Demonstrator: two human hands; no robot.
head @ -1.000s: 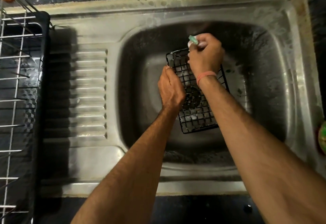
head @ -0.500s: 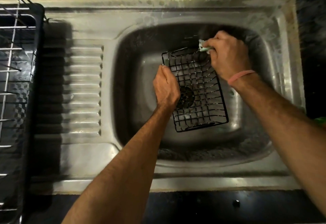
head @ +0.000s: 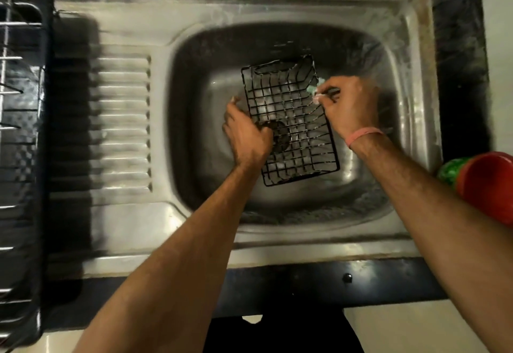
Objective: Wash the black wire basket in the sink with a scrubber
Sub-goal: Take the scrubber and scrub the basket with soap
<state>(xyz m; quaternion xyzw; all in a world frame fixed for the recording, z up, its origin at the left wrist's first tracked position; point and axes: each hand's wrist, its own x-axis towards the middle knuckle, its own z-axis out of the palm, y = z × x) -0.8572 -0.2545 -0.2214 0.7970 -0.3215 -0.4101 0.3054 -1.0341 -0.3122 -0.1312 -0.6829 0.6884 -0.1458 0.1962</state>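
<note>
Black basket (head: pixel 288 122) steadied by your left hand (head: pixel 247 136), right hand (head: pixel 352 105) pinching the scrubber (head: pixel 316 87) mid-scrub on its right rim; next, I judge, work along that rim.

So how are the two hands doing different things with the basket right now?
The left hand grips the black wire basket at its left edge and holds it in place, while the right hand pinches a pale green scrubber against the basket's right edge. The right wrist wears a pink band; the left wrist is bare. Both hands are over the sink basin and both have curled fingers.
</note>
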